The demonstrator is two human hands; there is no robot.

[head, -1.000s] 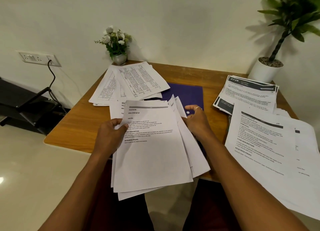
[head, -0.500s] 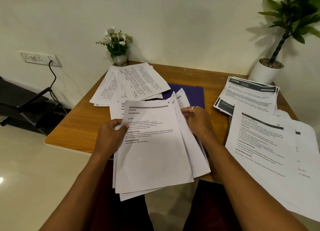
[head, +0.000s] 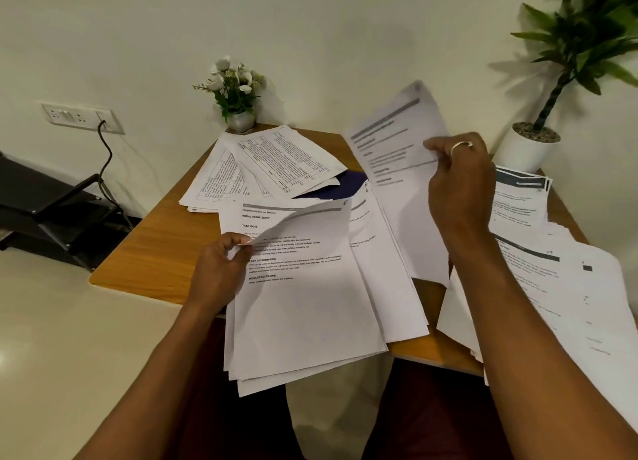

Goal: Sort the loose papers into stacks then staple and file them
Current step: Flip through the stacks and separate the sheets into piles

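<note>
A bundle of printed white papers hangs over the near edge of the wooden table. My left hand pinches its left edge, and the top sheet's corner curls up. My right hand grips a single printed sheet lifted above the table, tilted toward the right. A stack of table-printed pages lies at the back left. Dark-headed pages lie at the back right. A large spread of sheets covers the right side. A dark blue folder shows under the papers.
A small white vase of flowers stands at the table's back edge. A potted plant sits at the back right corner. A wall socket with a black cable and a dark rack are to the left.
My right hand has taken one sheet from the right side of the bundle and raised it up and to the right. My left hand keeps holding the bundle, whose top corner now curls.
</note>
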